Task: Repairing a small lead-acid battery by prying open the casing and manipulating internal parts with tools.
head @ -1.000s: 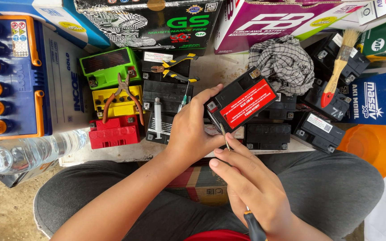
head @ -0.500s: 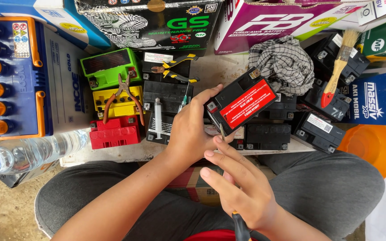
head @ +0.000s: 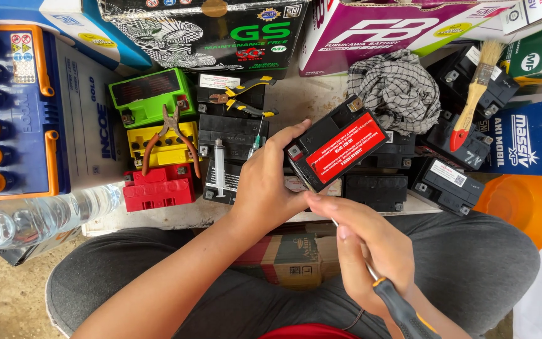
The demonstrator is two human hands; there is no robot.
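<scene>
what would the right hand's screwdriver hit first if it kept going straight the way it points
Most likely the black battery held by the left hand: the screwdriver in the right hand aims at its lower edge.

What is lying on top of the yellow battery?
Pliers with orange handles lie across the yellow battery, their jaws reaching toward the green battery. They cover part of its top, so some caps are hidden.

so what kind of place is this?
Likely a small battery repair stall: small batteries cover the bench, boxed ones behind, pliers on top. Left hand holds a black battery; right hand a screwdriver.
</scene>
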